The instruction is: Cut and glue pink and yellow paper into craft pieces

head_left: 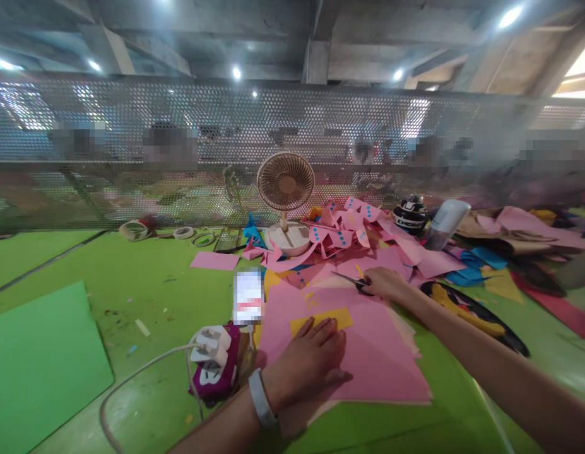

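My left hand lies flat with its fingers stretched over a stack of pink paper. Its fingertips rest on a small yellow paper piece on top of the stack. My right hand is closed around the handles of a pair of scissors, the blades pointing left above the far edge of the pink sheets. Small yellow scraps lie between the scissors and the yellow piece. Part of the scissors' handle is hidden by my fingers.
Beyond the stack stand a fan and a heap of pink cut paper. A phone and a purple power strip with a cable lie left. A black tray sits under my right forearm. Green board lies far left.
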Motion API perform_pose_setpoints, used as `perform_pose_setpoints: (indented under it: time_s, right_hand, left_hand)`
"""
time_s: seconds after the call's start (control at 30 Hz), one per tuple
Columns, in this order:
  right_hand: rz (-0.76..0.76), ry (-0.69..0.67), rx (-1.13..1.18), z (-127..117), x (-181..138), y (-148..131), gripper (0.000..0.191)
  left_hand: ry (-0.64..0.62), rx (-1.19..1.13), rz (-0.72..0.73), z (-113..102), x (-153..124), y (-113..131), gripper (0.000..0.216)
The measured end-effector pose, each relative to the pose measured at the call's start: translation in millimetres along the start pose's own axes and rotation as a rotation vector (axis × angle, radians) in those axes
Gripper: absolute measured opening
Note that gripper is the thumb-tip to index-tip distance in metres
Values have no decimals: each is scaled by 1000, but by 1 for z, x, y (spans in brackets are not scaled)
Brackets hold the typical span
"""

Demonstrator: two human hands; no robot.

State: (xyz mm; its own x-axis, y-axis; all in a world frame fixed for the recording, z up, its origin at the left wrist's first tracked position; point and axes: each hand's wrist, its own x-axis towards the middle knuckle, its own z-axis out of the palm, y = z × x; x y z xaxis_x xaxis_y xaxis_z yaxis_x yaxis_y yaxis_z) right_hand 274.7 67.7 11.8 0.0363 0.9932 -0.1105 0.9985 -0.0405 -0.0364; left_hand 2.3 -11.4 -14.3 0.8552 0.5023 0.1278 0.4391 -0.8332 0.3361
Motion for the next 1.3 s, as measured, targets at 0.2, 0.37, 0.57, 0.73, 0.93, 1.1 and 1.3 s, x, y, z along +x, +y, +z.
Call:
perform_pose_setpoints:
  time_s: [0.2,0.37,0.57,0.73,0.93,1.1,1.3]
  right_hand:
    - [2,-11,-46,-7,-2,0,21]
    - [31,50,-36,-2,-8,5,22]
    - [32,82,3,3,-12,11,21]
    - [32,39,52,4,-10,14,20]
    - [16,46,86,0,-15,12,17]
    - [-57,137,103,-2,-40,-15,32]
    - [-710,-20,268,9,-67,-55,64]
  left_hand:
    - [-20,-16,-2,0,0,-2,67]
    - [-39,12,-12,-4,1,0,66]
    - [-56,34,-2,-10,4,2,64]
    - [-65,47,8,-7,5,0,65]
    - [-42,32,3,-3,3,-3,66]
    - [-67,20,-12,-4,3,-2,66]
    - [-94,10,-32,-9,4,3,65]
